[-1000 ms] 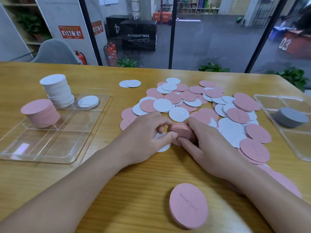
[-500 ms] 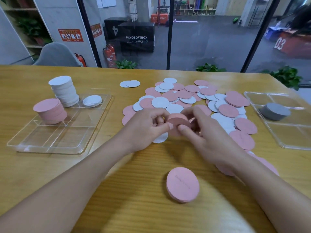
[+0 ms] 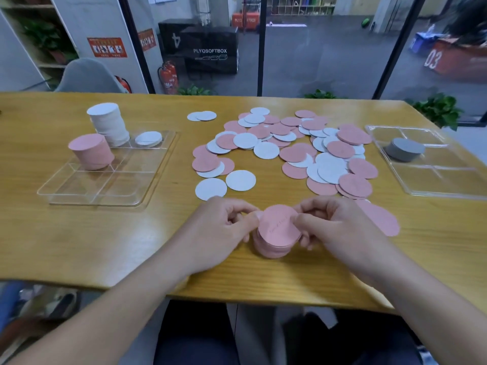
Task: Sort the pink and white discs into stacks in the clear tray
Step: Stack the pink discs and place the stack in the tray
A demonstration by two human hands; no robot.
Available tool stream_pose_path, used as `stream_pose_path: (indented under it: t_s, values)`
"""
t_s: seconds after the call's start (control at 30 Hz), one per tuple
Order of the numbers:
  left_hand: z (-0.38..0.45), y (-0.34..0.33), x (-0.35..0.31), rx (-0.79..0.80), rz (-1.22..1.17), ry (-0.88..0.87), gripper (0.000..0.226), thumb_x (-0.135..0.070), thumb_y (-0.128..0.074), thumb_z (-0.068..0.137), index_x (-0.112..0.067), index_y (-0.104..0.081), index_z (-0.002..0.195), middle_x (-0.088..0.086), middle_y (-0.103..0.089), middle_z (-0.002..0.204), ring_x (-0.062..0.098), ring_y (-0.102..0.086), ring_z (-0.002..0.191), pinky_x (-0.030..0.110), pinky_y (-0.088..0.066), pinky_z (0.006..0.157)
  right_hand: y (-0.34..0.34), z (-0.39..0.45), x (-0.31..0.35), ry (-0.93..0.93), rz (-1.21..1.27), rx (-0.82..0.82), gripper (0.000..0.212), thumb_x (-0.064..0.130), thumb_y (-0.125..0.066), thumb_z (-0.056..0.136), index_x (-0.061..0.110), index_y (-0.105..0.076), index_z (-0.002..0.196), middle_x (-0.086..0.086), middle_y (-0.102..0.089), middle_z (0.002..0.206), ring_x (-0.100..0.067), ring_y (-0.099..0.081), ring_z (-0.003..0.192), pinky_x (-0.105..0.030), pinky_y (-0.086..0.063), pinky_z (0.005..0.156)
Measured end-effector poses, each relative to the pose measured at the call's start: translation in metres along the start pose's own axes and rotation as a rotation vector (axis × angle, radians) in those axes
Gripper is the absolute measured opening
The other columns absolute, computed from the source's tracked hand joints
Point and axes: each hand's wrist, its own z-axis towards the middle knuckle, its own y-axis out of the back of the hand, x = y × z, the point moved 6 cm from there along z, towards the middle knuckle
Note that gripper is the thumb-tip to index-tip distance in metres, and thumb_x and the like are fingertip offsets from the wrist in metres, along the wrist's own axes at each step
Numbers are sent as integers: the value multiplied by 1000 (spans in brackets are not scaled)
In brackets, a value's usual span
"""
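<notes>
Your left hand (image 3: 224,227) and right hand (image 3: 332,227) curl their fingers (image 3: 253,219) around a pink stack (image 3: 276,234) resting on the surface (image 3: 79,246).

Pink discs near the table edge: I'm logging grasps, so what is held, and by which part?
Both hands, left hand and right hand, pinch a small pink stack by its opposite edges.
</notes>
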Motion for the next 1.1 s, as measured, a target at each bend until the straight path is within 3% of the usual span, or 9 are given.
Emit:
stream_pose_path:
  t_s: [0.23, 0.33, 0.43, 0.53, 0.6, 0.7, 0.8, 1.0, 1.1]
  values:
    - [-11, -11, 5, -17, -62, 31, 14, -31, -70, 106, -28, -84, 108, 0, -74, 73, 12, -59, 60, 31, -49, 61, -7, -4, 1, 23, -118, -18, 6, 8, -76, 95, 10, -81, 92, -14, -76, 76, -20, -72, 66, -39, -65, 74]
    - [-8, -2, 4, -36, -55, 33, 18, -37, -70, 107, -26, -83, 103, 1, -74, 74, 12, -59, 60, 29, -50, 61, 1, 1, 1, 21, -137, -44, 7, 21, -77, 96, 15, -81, 96, -11, -77, 74, -20, -70, 66, -46, -64, 80]
    - [9, 23, 3, -107, 47, -1, 25, -39, -68, 108, -24, -81, 93, 3, -74, 78, 16, -62, 62, 34, -53, 66, 10, 16, 5, 45, -190, -84, 14, 37, -79, 94, 24, -81, 94, -8, -76, 73, -22, -66, 64, -45, -56, 71]
    - [46, 54, 12, -243, 223, -64, 21, -38, -65, 107, -25, -77, 97, 2, -74, 93, 22, -68, 85, 44, -58, 83, 14, 47, 12, 83, -241, -115, 15, 35, -78, 96, 22, -79, 89, -7, -73, 71, -19, -60, 61, -38, -48, 63]
    - [78, 69, 21, -307, 353, -60, 21, -40, -61, 105, -33, -76, 118, -5, -72, 125, 16, -64, 118, 43, -53, 105, 12, 72, 18, 118, -283, -127, 14, 29, -76, 99, 21, -78, 88, 1, -72, 70, -14, -61, 59, -33, -49, 61]
    - [121, 81, 43, -300, 572, 105, 62, -57, -54, 102, -36, -50, 160, -6, -42, 168, 28, -33, 156, 48, -31, 125, -3, 108, 22, 181, -387, -86, 11, 26, -74, 99, 26, -78, 90, 9, -73, 69, -10, -65, 58, -28, -51, 62]
    - [144, 72, 58, -230, 641, 167, 78, -79, -39, 93, -37, -44, 158, -2, -43, 160, 32, -29, 157, 54, -29, 125, -19, 136, 21, 240, -469, -49, 9, 28, -74, 99, 30, -78, 91, 16, -71, 70, -2, -65, 64, -15, -47, 62]
    - [137, 36, 45, -123, 725, 10, 69, -70, -44, 107, -38, -35, 167, -3, -29, 173, 24, -16, 163, 50, -20, 131, -31, 163, 21, 346, -539, -45, 6, 28, -74, 99, 31, -76, 94, 13, -73, 83, -3, -65, 75, -15, -48, 67]
    - [133, 27, 44, -84, 677, -33, 63, -66, -50, 105, -39, -45, 162, -7, -35, 170, 21, -20, 162, 50, -20, 132, -29, 162, 18, 392, -546, -77, 5, 26, -74, 99, 30, -76, 96, 12, -72, 83, -7, -65, 77, -18, -51, 68]
